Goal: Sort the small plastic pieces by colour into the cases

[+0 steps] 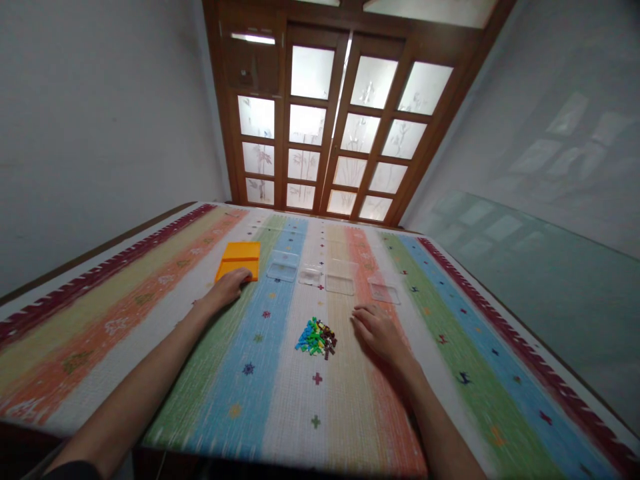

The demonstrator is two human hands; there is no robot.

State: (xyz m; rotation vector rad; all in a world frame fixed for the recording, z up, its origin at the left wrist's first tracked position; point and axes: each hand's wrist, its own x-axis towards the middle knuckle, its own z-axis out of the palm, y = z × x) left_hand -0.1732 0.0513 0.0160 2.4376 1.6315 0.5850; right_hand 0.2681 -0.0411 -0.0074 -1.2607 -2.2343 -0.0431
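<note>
My left hand [231, 285] is at the near right corner of an orange plastic case [241, 251], which lies unfolded on the table. Its fingers are bent over the case's front edge and appear to grip it; the fingertips are partly hidden. A small heap of toy building bricks [316, 337] in blue, green, yellow and brown lies in the middle of the cloth. To the right of that heap, my right hand [377, 328] rests on the cloth with fingers loosely stretched, holding nothing and apart from the bricks.
Several clear plastic boxes with raised lids stand in a row beyond the bricks, from one beside the orange case [281, 272] to one at the right [384, 292]. A striped cloth [295, 413] covers the table. Glazed wooden doors [320, 120] stand behind it.
</note>
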